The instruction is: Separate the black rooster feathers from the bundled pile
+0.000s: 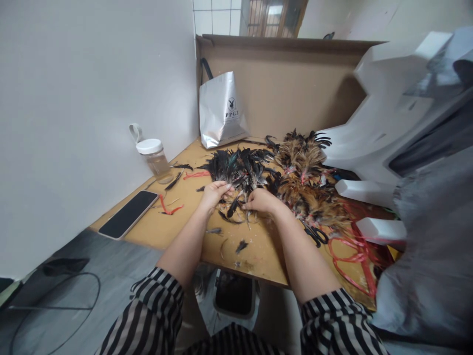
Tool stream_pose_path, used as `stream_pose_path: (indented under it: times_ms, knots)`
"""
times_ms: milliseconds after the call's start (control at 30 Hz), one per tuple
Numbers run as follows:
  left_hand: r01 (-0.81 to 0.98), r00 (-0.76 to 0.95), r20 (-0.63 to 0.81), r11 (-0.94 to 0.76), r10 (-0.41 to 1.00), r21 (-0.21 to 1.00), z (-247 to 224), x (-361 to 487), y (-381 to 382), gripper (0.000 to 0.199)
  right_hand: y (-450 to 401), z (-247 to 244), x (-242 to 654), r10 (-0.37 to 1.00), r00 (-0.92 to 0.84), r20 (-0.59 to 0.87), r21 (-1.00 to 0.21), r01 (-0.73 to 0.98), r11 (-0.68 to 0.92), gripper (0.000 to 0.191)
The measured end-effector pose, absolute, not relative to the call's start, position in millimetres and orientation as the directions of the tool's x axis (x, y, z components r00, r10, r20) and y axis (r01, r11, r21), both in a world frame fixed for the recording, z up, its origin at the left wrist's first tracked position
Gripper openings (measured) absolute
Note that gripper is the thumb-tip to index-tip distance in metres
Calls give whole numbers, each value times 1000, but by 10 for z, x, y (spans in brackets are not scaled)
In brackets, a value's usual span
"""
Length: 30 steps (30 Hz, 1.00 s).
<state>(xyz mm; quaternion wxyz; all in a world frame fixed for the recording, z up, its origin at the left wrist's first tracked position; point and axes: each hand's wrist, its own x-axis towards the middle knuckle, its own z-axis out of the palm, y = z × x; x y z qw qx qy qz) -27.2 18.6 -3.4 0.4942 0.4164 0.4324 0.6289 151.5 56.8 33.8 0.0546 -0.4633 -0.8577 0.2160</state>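
A pile of dark, glossy feathers point(236, 165) lies in the middle of the wooden table point(192, 190). At its near left edge, my left hand point(215, 195) is closed, thumb and fingers pinched on feathers. My right hand point(261, 201) is closed too, its fingertips pinched at the near right edge of the pile; what they hold is too small to make out. Between the hands lies a loose black feather point(232, 207). Brown feather bundles point(301, 155) with pinkish ties sit to the right, and more brown feathers point(318, 199) lie nearer.
A phone point(129, 214) and a lidded jar point(155, 160) stand on the left. Behind is a silver bag point(222, 111). Black scissors point(317, 233) and red ribbon point(356, 257) lie right. White plastic point(369, 192) juts in from the right. A bin point(235, 294) is below the table edge.
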Motion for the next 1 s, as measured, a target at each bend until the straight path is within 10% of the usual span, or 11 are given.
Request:
stream_pose_path:
  times_ms: [167, 400, 633, 1000]
  knots:
    - [-275, -172, 86, -132, 981, 952, -21, -265, 182, 23, 461, 351, 1406, 792, -573, -209, -334, 803, 493, 18]
    - [-305, -170, 64, -114, 983, 945, -17, -270, 178, 24, 645, 267, 1542, 779, -611, -140, -697, 619, 361, 24]
    - [-311, -153, 52, -98, 987, 945, -10, -270, 167, 25, 485, 312, 1409, 757, -605, -247, -418, 771, 480, 16]
    - [-276, -70, -2, -18, 998, 961, 10, -239, 124, 24, 627, 268, 1463, 929, -370, -29, -986, 164, 34, 26]
